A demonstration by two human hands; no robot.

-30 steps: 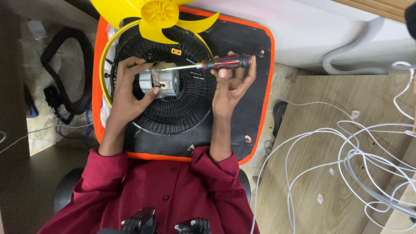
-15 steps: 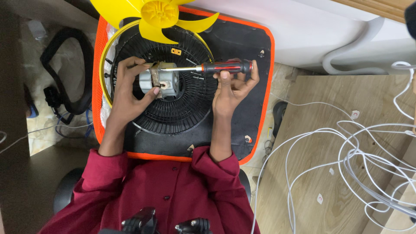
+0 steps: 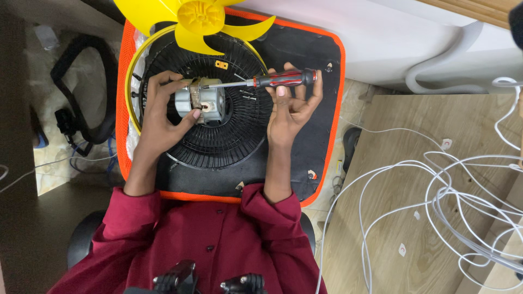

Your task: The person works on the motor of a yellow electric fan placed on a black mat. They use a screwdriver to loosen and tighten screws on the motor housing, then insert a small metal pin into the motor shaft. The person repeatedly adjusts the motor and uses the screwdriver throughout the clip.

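Your left hand (image 3: pixel 163 117) wraps around the motor (image 3: pixel 202 101) and pins it against the centre of the black grille (image 3: pixel 218 136), thumb pressed on the motor's near face. Your right hand (image 3: pixel 289 106) grips the red-and-black handle of the screwdriver (image 3: pixel 261 81) between fingertips and thumb; its shaft lies nearly level, with the tip touching the motor's top edge. Both hands are closed on what they hold, neither is free.

Judging by the layout, the work looks midway: the yellow blade (image 3: pixel 199 22) is already off and lies at the far edge of the mat, just beyond the grille, while the motor sits on the grille with the driver at a screw on it. A few small screws (image 3: pixel 248 95) lie loose on the grille just right of the motor; they are too small to count surely. Whether the motor is fixed or loose you cannot tell from here.

Count: one motor, one screwdriver, one grille with a yellow ring (image 3: pixel 129 87) around it, one blade, one black mat (image 3: pixel 321 71) edged in orange. Beyond the mat, to your right, a wooden bench (image 3: pixel 381 179) carries a tangle of white cable (image 3: pixel 452 185), and a black strap (image 3: pixel 81 98) lies on the floor to your left
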